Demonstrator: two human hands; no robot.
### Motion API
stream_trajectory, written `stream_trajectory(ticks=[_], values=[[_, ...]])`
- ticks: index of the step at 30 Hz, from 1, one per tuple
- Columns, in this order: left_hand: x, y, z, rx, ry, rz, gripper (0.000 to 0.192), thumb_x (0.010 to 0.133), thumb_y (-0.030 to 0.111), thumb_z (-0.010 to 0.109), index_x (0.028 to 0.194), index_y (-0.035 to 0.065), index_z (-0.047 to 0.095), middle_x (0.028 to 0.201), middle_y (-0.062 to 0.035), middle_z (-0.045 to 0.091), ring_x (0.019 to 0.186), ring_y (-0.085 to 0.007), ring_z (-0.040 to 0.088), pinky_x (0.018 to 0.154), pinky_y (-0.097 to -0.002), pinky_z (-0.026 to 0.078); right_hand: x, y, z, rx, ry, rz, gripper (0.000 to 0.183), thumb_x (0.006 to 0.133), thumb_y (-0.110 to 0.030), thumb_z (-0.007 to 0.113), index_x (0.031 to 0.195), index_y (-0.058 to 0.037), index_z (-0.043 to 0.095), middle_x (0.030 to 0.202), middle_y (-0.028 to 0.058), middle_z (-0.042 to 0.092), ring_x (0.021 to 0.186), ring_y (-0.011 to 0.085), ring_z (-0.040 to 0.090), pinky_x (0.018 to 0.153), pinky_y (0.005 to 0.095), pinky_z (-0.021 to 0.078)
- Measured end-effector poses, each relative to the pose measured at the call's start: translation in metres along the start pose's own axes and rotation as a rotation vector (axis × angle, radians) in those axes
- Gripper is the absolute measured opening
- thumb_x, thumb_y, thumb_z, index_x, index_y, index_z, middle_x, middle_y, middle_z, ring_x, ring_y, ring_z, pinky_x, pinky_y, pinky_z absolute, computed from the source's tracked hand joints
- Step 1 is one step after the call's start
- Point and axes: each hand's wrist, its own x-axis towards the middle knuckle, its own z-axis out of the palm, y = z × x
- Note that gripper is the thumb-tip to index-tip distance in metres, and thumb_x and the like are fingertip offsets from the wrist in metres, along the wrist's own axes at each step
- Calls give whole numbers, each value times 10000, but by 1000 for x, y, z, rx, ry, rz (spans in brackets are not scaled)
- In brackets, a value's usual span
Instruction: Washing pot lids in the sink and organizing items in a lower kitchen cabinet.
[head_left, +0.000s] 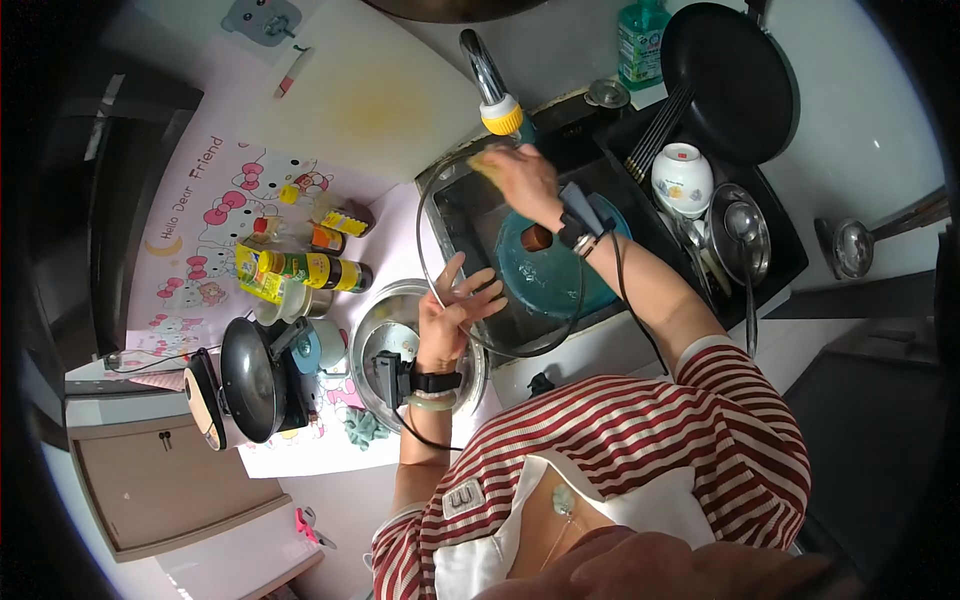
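Note:
A large round rim (421, 232), seemingly of a clear lid, slants over the black sink (469, 214). My left hand (459, 311) is at its near left side, fingers spread; the rim crosses in front of the palm and seems to rest in this hand. Pinched in my right hand (521, 180) is a yellow sponge or cloth (486, 163), against the far side of the rim just below the tap (487, 75). Under my right wrist a teal basin (536, 281) sits in the sink, with a small brown object (535, 238) in it.
Right of the sink, a black rack (787, 255) holds a white bowl (681, 180), metal bowls and utensils; a black frying pan (731, 82) leans behind. To the left stand a steel basin (367, 315), sauce bottles (322, 270) and a wok (251, 379). Cables hang from both wrists.

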Motion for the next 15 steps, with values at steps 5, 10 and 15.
stream_trajectory(ticks=[5, 10, 15], values=[[11, -10, -9, -77, -27, 12, 655, 629, -39, 435, 1262, -18, 270, 1066, -223, 509, 934, -344, 549, 801, -447, 469, -5, -76, -6, 151, -106, -310, 257, 660, -19, 536, 908, -87, 552, 937, 27, 531, 733, 226, 469, 643, 309, 426], [9, -18, -12, 37, 211, 53, 581, 648, -96, 437, 1215, -11, 346, 1017, -119, 522, 878, -207, 563, 754, -299, 480, -46, -105, -26, 325, -357, -318, 282, 657, -52, 575, 937, -83, 565, 897, 32, 540, 762, 223, 475, 681, 301, 427], [5, -27, -9, 40, 177, 135, 489, 681, -104, 451, 1158, -15, 394, 1011, -85, 519, 887, -186, 555, 730, -272, 479, -52, -98, -25, 424, -382, -151, 251, 692, -60, 553, 942, -72, 568, 844, 65, 572, 749, 241, 494, 673, 316, 431]])
